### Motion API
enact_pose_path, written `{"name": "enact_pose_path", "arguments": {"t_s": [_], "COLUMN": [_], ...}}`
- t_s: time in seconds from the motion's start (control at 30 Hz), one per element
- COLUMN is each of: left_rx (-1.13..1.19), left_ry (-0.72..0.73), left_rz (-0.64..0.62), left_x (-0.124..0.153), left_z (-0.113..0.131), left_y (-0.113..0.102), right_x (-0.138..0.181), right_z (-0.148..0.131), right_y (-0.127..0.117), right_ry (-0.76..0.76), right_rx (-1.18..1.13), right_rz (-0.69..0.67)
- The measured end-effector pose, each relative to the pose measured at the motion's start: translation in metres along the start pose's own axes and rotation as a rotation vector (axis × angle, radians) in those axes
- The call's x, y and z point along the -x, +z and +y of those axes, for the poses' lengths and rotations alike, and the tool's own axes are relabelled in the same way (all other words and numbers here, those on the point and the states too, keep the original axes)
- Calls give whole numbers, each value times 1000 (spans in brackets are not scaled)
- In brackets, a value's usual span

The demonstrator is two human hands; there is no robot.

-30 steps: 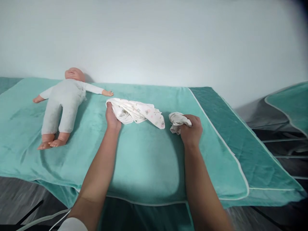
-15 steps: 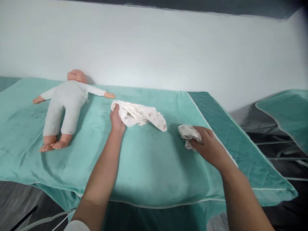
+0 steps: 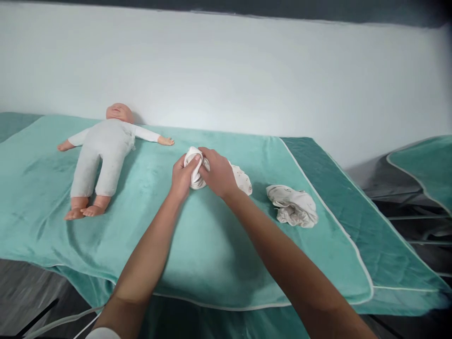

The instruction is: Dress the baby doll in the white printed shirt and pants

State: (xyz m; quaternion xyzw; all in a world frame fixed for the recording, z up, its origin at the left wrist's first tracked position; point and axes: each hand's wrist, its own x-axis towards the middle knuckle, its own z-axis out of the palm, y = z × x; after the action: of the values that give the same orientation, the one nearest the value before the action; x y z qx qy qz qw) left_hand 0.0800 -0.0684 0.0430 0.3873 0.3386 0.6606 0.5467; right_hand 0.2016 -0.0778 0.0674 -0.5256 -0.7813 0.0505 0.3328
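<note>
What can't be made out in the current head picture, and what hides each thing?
- Held cloth, middle part: head view, covered by the right hand.
- Crumpled cloth, inner side: head view, hidden by its own folds.
- Doll, back: head view, hidden by its own body.
- White sleeve: head view, mostly cut off by the bottom edge.

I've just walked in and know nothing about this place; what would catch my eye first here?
Probably the doll in white, lying arms outspread at the left on a green cover. Next, near the middle, the left hand and right hand grip a printed white cloth. To their right, a second, crumpled white cloth lies by itself on the green.
</note>
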Motion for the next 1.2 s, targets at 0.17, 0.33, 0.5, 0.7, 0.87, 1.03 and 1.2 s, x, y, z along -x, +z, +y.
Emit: {"name": "enact_pose_path", "arguments": {"t_s": [0.17, 0.33, 0.5, 0.7, 0.87, 1.03, 1.2], "left_rx": [-474, -945, -1223, -1405, -1315, -1623, -1820], "left_ry": [204, 541, 707, 582, 481, 197, 237], "left_rz": [-91, 81, 202, 218, 185, 139, 161], "left_x": [10, 16, 28, 35, 40, 15, -20], "left_z": [54, 121, 169, 181, 176, 168, 103], "left_y": [1, 12, 24, 3, -28, -32, -38], "right_x": [-19, -17, -13, 5, 23, -5, -24], "right_z": [-16, -25, -24, 2, 20, 42, 52], "right_y": [-40, -96, -144, -173, -181, -161, -76], "right_ry": [-85, -113, -116, -27, 275, 332, 426], "right_rx": [155, 141, 111, 53, -84, 22, 289], "right_rz": [-25, 73, 232, 283, 178, -78, -171]}}
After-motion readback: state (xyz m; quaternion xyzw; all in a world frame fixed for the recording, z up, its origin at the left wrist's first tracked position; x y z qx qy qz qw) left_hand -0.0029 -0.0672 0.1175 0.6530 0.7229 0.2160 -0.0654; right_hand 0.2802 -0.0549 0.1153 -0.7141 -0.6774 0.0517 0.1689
